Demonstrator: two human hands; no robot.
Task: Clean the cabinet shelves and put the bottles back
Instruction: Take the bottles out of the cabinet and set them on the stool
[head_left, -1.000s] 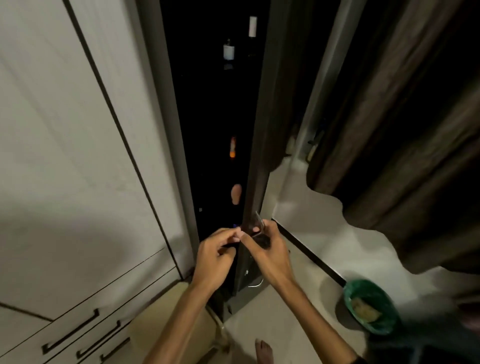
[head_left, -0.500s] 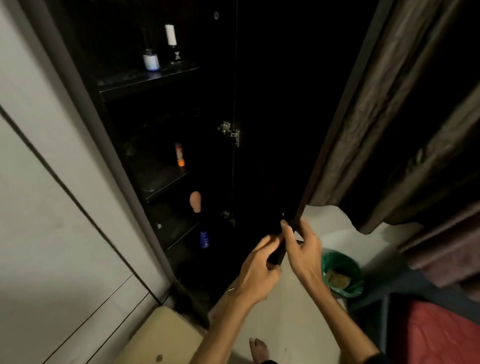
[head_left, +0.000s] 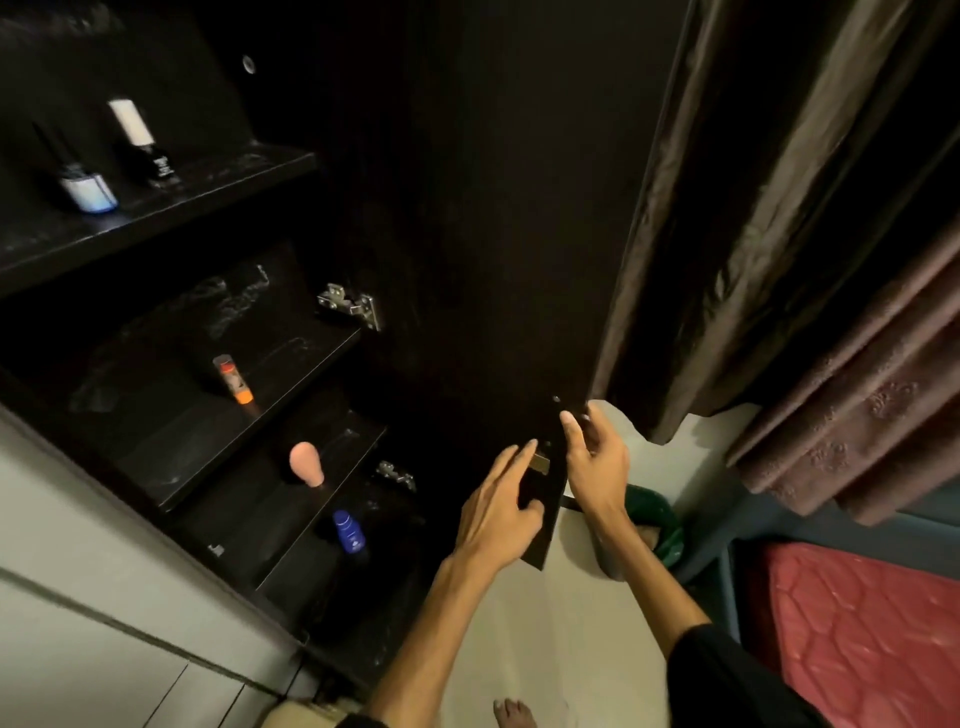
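A person stands at a tall dark cabinet whose door (head_left: 498, 249) is swung open. The left hand (head_left: 501, 512) rests against the inner face of the door near its lower free corner, fingers straight and slightly spread, holding nothing. The right hand (head_left: 595, 462) is just across the door's edge from it, thumb on the inner face and fingers reaching round the edge; whether they clasp the edge cannot be told. A small brass latch plate (head_left: 540, 461) sits on the door between the two hands.

Left of the fingers, the cabinet shelves (head_left: 171, 197) step downward and each holds something. Far up and to the left, the top shelf carries a dark bottle with a white cap (head_left: 140, 143) and, beside it, a squat bottle with a pale label (head_left: 88, 189). One shelf down stands an orange-based tube (head_left: 234, 379). Lower, nearer the left fingers, is a pink bulb-shaped bottle (head_left: 306, 462), and just below that a blue roll-on bottle (head_left: 348, 531).

Below and right of the right hand, a green bowl (head_left: 657, 525) sits on the pale floor (head_left: 571, 649), holding something tan. A brown curtain (head_left: 779, 234) hangs above the right fingers, with a red mattress (head_left: 872, 634) at far right.
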